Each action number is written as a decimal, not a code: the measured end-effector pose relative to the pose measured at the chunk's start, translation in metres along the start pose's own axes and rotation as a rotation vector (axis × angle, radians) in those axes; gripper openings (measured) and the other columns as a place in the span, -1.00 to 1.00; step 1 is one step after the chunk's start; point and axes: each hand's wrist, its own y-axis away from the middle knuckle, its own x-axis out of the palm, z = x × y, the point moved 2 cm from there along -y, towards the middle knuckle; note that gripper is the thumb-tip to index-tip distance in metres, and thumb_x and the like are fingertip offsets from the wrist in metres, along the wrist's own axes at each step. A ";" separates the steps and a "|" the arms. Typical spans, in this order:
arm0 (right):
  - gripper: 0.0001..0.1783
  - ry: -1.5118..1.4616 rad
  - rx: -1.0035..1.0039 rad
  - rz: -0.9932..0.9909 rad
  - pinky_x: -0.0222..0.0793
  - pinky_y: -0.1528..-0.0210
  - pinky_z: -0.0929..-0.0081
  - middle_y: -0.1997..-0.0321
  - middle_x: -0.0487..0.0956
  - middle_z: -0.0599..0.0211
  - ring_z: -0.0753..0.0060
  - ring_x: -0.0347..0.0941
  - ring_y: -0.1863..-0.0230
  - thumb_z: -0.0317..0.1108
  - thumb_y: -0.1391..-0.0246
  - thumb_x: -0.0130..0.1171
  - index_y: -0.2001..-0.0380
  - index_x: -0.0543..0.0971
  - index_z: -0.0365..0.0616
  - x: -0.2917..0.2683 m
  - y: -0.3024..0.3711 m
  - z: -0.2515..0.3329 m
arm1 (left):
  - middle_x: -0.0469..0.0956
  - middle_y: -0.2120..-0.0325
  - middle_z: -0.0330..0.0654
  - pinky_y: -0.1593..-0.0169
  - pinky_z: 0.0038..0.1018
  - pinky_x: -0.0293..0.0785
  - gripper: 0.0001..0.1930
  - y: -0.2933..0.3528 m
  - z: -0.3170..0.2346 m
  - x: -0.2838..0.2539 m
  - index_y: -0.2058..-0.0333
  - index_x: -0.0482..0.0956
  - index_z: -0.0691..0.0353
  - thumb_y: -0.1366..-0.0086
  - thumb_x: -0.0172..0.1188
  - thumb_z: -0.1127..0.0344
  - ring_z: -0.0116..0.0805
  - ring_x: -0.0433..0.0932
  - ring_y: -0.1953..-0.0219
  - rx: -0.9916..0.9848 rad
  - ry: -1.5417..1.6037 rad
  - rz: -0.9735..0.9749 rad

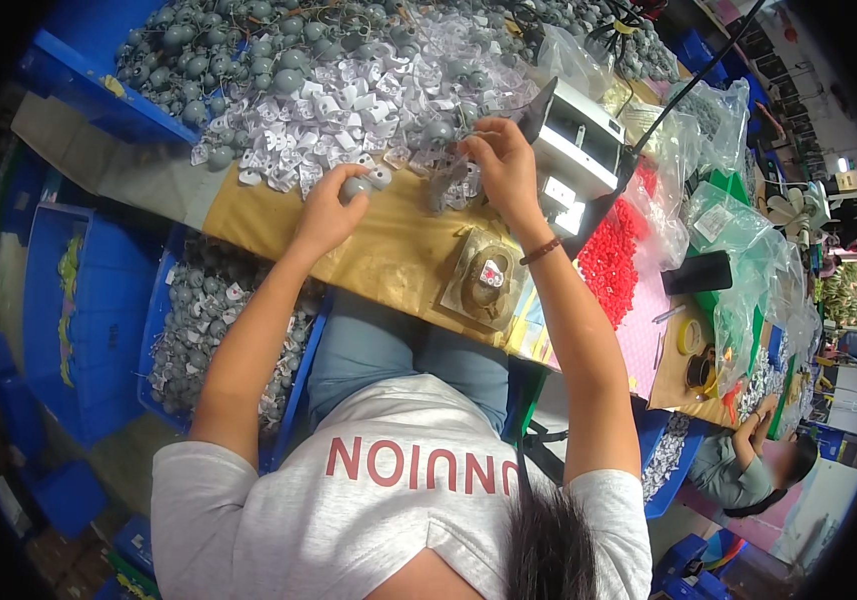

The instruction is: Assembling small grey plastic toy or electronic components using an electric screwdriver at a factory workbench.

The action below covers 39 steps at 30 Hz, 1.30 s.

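Observation:
My left hand [334, 212] is at the table's front edge, thumb and fingers closed on a grey rounded plastic part [357, 188]. Touching that part is a second rounded piece [380, 177], pale with dark spots. To the right, my right hand [507, 165] is raised with thumb and forefinger pinched together; what sits between them is too small to make out. Below those fingertips lies a small cluster of grey and clear pieces [457, 188]. Nearer me, a block-like holder [466, 297] carries a white piece with a red pattern [493, 273].
Heaps of white plastic pieces [349, 105] and grey round parts [289, 80] cover the table's far side. A white boxy device [579, 145] stands right, beside red pieces [609, 262] and a black phone [699, 272]. A blue bin [154, 345] is below left; another person [749, 465] sits far right.

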 end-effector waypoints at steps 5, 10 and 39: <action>-0.85 -0.103 0.032 -0.008 0.52 0.19 0.49 0.34 0.69 0.19 0.42 0.65 0.28 -0.50 -0.19 0.18 0.20 0.49 -0.33 0.009 0.001 -0.020 | 0.48 -0.02 -0.07 -0.21 -0.16 0.27 -0.56 -0.004 -0.038 0.019 -0.04 0.54 0.13 -0.13 0.29 0.34 -0.02 0.37 -0.12 0.289 -0.372 -0.116; -0.85 0.012 0.085 -0.061 0.52 0.25 0.50 0.35 0.69 0.17 0.44 0.63 0.34 -0.50 -0.17 0.19 0.23 0.50 -0.34 0.012 0.014 -0.033 | 0.50 0.08 -0.17 -0.14 -0.07 0.28 -0.58 -0.024 -0.047 0.056 0.02 0.57 0.06 -0.10 0.36 0.28 -0.08 0.37 -0.10 0.256 -0.533 0.016; -0.88 -0.240 -0.082 -0.150 0.48 0.17 0.50 0.36 0.67 0.21 0.44 0.61 0.27 -0.49 -0.13 0.22 0.31 0.51 -0.31 0.022 -0.007 0.007 | 0.58 0.38 -0.03 0.22 -0.25 0.47 -0.86 -0.053 -0.060 0.032 0.28 0.57 0.29 -0.30 0.22 0.33 -0.01 0.58 0.30 0.278 -0.247 0.043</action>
